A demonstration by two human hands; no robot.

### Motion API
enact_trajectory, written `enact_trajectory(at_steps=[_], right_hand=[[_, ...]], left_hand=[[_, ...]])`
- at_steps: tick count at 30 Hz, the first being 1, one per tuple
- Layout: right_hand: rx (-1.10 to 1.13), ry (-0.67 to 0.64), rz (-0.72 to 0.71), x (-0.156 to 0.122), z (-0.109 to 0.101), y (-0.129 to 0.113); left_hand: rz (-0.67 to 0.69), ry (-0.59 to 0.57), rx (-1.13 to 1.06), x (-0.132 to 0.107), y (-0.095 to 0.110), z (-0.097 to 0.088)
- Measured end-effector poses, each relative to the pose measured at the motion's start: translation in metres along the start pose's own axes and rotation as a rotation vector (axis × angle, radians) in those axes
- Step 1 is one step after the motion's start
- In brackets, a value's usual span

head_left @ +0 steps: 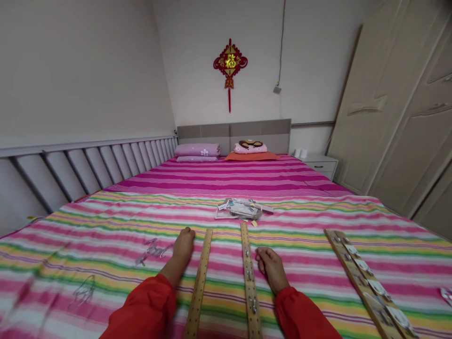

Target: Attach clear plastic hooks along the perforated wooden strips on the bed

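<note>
Red Chinese knot [230, 61] (wall-hung), cream wardrobe [391, 108]

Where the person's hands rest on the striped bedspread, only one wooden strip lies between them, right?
Not quite: two wooden strips, not one, lie between them, one beside the left hand and one beside the right hand, on the striped bedspread. The head view shows this.

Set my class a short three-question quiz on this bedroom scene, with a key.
1. How many wooden strips lie between the left hand and the right hand?
2. True or false: the left hand is gripping a wooden strip.
3. What hangs on the wall above the headboard?
A. A red Chinese knot ornament
B. A clock
C. A mirror

Key: 1. Two. 2. False. 3. A.
</note>
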State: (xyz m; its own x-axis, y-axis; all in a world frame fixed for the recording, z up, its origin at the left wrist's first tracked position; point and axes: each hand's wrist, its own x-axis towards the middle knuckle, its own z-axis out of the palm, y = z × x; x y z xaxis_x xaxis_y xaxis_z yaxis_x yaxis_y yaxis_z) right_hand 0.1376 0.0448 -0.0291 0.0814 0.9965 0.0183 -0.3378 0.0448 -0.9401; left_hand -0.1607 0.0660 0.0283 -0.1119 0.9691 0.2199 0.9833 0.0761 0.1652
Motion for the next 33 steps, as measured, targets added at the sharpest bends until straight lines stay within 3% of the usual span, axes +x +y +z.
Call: enact_trajectory(at_steps=[5, 9, 14, 19, 24, 29, 33], right_hand=[[-0.001, 0.003, -0.007, -0.001, 0.001, -0.001], [0.004, 0.016, -0.017, -0.002, 0.002, -0.002], [0.013, 0.028, -0.013, -0.001, 0.002, -0.002], [0.024, 0.031, -0.005, 0.0, 0.002, -0.002], [0.034, 0.03, -0.002, -0.001, 0.003, -0.003], [0.028, 0.038, 0.005, -0.005, 0.002, -0.013], [-0.005, 0.056, 0.0, -0.021, 0.005, -0.03]], left_hand=[[-0.012, -0.019, -0.048, 0.001, 0.001, -0.009], [-0.083, 0.047, -0.197, 0.004, -0.001, -0.011], [-0.295, 0.2, -0.508, 0.013, -0.017, -0.015], [-0.486, 0.281, -0.924, 0.018, -0.021, -0.033], [-0.442, 0.149, -1.318, -0.004, 0.006, -0.059], [-0.345, -0.183, -1.896, -0.046, 0.04, -0.083], [-0.377, -0.297, -2.024, -0.079, 0.066, -0.098]])
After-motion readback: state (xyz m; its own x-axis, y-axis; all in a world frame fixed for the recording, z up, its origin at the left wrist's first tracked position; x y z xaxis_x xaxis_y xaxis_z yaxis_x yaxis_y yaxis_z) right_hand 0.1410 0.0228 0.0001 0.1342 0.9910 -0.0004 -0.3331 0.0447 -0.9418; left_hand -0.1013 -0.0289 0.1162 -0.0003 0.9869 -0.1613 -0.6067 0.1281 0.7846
